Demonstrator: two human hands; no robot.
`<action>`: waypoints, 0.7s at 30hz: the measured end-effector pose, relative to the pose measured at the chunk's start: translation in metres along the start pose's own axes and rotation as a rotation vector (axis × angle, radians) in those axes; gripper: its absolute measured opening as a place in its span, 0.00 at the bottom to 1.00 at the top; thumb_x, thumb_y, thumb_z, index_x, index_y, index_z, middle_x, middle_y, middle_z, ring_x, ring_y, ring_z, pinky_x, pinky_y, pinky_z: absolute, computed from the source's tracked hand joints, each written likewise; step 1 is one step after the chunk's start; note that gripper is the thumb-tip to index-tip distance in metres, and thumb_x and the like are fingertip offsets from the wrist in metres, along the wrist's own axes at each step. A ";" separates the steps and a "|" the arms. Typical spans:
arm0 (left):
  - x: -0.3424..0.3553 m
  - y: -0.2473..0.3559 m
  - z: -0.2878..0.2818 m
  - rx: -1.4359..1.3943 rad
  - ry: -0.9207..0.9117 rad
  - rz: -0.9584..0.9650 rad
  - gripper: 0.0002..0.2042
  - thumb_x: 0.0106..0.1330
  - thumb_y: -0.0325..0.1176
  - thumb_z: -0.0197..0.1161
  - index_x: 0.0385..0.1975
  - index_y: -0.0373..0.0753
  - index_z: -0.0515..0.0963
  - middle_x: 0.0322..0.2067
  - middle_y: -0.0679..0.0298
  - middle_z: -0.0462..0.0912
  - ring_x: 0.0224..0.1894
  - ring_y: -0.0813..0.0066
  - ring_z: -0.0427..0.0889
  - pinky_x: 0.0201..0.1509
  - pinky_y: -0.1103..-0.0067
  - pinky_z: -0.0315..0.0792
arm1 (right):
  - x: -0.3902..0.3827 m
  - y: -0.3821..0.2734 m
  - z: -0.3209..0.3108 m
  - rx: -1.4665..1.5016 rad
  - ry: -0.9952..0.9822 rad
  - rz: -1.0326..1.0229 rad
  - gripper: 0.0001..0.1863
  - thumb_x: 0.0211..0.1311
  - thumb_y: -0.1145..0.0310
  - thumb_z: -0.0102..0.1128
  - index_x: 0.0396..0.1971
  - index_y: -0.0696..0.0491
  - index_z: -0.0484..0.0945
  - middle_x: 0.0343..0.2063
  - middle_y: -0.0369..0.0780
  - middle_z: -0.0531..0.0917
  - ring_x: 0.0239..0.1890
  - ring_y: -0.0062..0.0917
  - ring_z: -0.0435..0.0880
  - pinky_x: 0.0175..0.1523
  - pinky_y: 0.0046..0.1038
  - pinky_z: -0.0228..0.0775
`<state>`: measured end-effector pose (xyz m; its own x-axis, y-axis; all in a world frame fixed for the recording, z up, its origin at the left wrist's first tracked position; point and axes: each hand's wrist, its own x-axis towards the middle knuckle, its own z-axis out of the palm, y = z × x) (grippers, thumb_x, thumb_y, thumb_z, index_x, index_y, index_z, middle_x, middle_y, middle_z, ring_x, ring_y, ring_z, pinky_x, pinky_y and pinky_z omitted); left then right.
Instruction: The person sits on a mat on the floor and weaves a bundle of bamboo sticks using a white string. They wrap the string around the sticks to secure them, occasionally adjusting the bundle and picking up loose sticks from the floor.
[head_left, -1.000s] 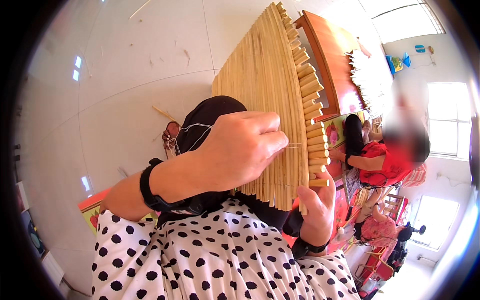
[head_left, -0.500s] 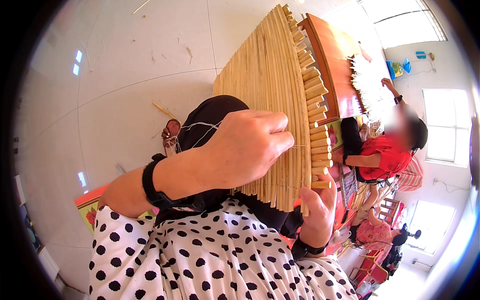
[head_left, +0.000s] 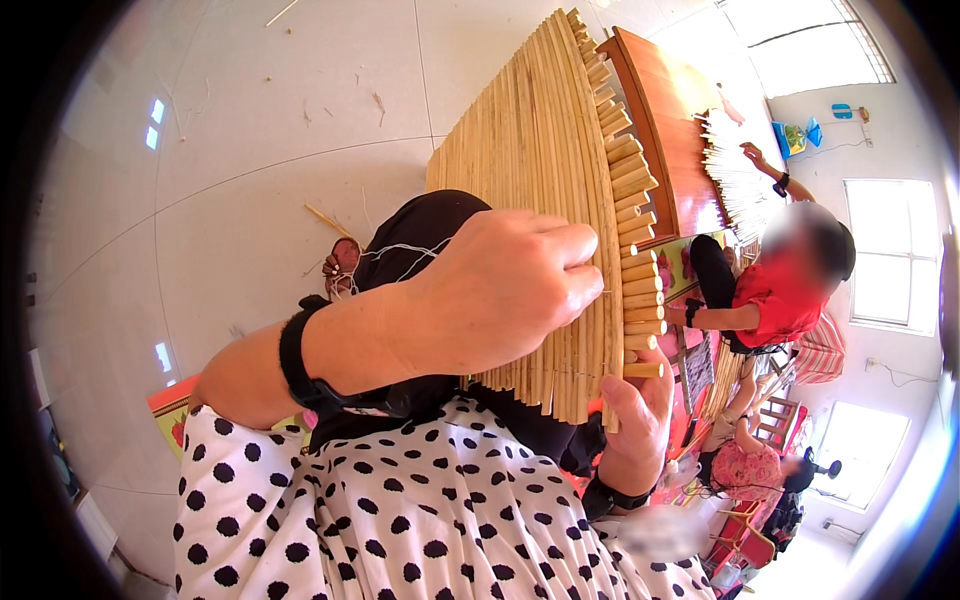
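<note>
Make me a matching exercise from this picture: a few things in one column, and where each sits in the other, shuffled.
Things:
1. pale ribbed reed mat
2. black wristband
3. reddish-brown wooden table
4. white, black-dotted cloth

Places:
A. beyond the mat's far edge
B. across the person's lap, lowest in view
C. under the left hand, its end reed pinched by the right hand
D. around the left forearm

Pairs: 1-C, 2-D, 3-A, 4-B

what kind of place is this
Probably a small handicraft workshop or home workroom. The person's left hand and right hand work a mat of reed sticks, another person handles a second mat of sticks at a wooden table, and stray sticks lie on the tiled floor.
</note>
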<state>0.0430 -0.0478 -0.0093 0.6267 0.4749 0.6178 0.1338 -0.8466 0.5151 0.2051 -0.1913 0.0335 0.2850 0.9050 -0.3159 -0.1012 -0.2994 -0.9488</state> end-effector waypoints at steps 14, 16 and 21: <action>0.009 -0.002 0.005 -0.046 -0.044 0.062 0.04 0.50 0.24 0.62 0.21 0.36 0.74 0.22 0.63 0.67 0.26 0.66 0.74 0.27 0.73 0.70 | 0.002 0.003 -0.007 0.026 -0.151 -0.043 0.31 0.50 0.82 0.54 0.58 0.63 0.64 0.51 0.41 0.74 0.55 0.25 0.74 0.60 0.29 0.64; 0.008 -0.002 0.004 -0.035 -0.079 0.047 0.04 0.50 0.25 0.63 0.22 0.36 0.74 0.22 0.63 0.67 0.26 0.66 0.74 0.27 0.73 0.70 | 0.003 0.004 -0.008 -0.002 -0.140 -0.037 0.30 0.49 0.81 0.55 0.58 0.63 0.65 0.51 0.40 0.74 0.55 0.25 0.74 0.60 0.29 0.64; 0.007 -0.003 0.005 -0.007 -0.135 0.053 0.03 0.51 0.25 0.64 0.24 0.36 0.77 0.22 0.63 0.67 0.25 0.66 0.74 0.27 0.72 0.70 | 0.008 0.009 -0.011 -0.011 -0.141 -0.051 0.31 0.50 0.75 0.59 0.57 0.64 0.66 0.51 0.40 0.74 0.55 0.24 0.72 0.60 0.28 0.64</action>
<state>0.0513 -0.0433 -0.0092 0.7302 0.3928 0.5591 0.0931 -0.8678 0.4882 0.2167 -0.1897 0.0222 0.1528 0.9524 -0.2636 -0.0790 -0.2541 -0.9639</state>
